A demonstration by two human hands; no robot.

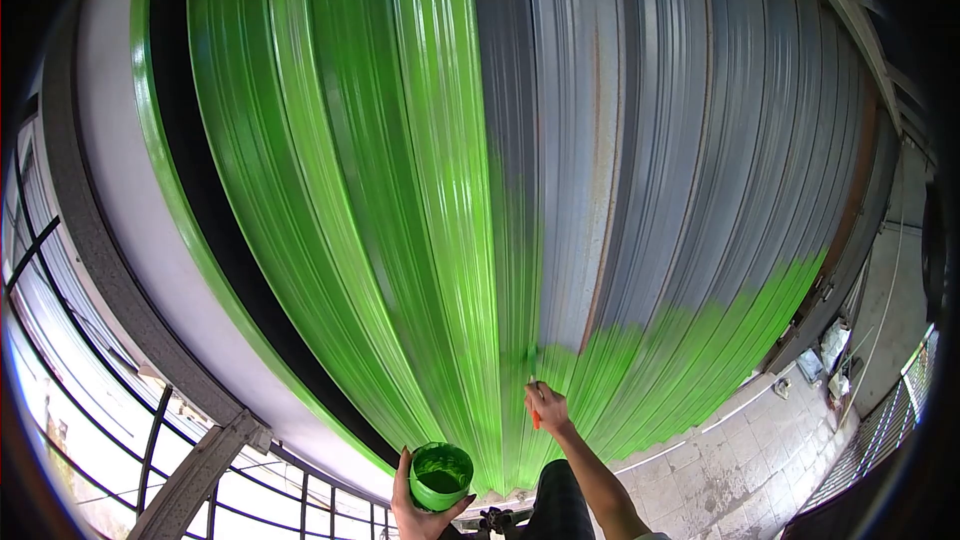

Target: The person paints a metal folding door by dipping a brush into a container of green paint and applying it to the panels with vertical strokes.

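My right hand (547, 406) is closed around the orange handle of a paintbrush (533, 364), whose bristles are at the corrugated metal wall (440, 190). Low on the left, my left hand (412, 508) grips a round tub (440, 478) with green paint inside and green smears on its rim. Bright green covers the wall's left panels and a band along its bottom. Grey metal (660, 120) with rusty seams shows on the upper right. Where the brush is, green meets grey in a ragged edge.
A black vertical strip (215, 210) and a white wall (125, 130) border the panels on the left. Beyond them are a metal post (190, 480) and a barred railing (150, 440). Tiled floor (730, 470) lies at lower right, with a few small items by the wall's end.
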